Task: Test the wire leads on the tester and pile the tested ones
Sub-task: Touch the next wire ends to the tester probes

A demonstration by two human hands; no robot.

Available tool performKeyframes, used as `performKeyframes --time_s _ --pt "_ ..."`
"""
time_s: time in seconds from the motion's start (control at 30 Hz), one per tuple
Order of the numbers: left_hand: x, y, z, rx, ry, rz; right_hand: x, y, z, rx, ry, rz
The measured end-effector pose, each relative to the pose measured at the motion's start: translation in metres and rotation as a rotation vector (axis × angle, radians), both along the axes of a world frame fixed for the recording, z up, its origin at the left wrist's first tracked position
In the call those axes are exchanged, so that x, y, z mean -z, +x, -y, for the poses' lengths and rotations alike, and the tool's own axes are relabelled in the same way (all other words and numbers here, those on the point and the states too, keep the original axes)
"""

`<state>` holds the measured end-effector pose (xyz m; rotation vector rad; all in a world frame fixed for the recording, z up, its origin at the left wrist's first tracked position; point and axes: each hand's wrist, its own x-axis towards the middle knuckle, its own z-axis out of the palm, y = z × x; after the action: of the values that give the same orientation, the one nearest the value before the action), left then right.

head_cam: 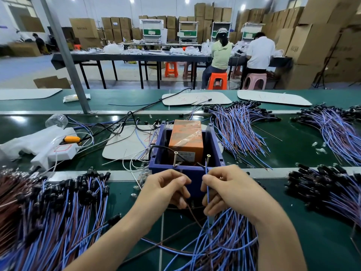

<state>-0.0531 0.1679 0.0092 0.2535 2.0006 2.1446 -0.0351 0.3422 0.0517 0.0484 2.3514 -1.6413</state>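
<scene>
Left hand [166, 187] pinches thin brown wire [192, 213], right hand [224, 188] thin blue wire [207, 194] – light, floppy leads – grip close to bare tips at blue tester box [185, 171].

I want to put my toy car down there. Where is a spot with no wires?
Bare green mat lies right of the right hand, between the wire pile below that hand and the black-tipped bundle. Another bare strip runs along the far belt. Crowded: around the blue tester box and the left bundle.
</scene>
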Motion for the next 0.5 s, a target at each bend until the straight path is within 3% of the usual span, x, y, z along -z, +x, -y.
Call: performKeyframes --time_s 0.1,0.23,0.33,0.43,0.5 --pt "-0.009 0.009 -0.001 0.234 0.044 -0.066 -0.013 0.012 0.003 -0.123 -0.1 -0.084" --pt "-0.012 0.008 0.002 0.282 0.06 -0.155 -0.022 0.018 -0.003 -0.199 -0.194 -0.089" --pt "-0.012 0.007 0.005 0.327 0.058 -0.198 -0.021 0.017 -0.006 -0.125 -0.256 -0.085" --pt "-0.009 0.003 0.01 0.419 0.092 -0.216 -0.016 0.014 -0.007 -0.075 -0.22 -0.059" --pt "-0.011 0.0 0.017 0.432 0.106 -0.231 -0.011 0.012 -0.01 -0.111 -0.155 0.057"
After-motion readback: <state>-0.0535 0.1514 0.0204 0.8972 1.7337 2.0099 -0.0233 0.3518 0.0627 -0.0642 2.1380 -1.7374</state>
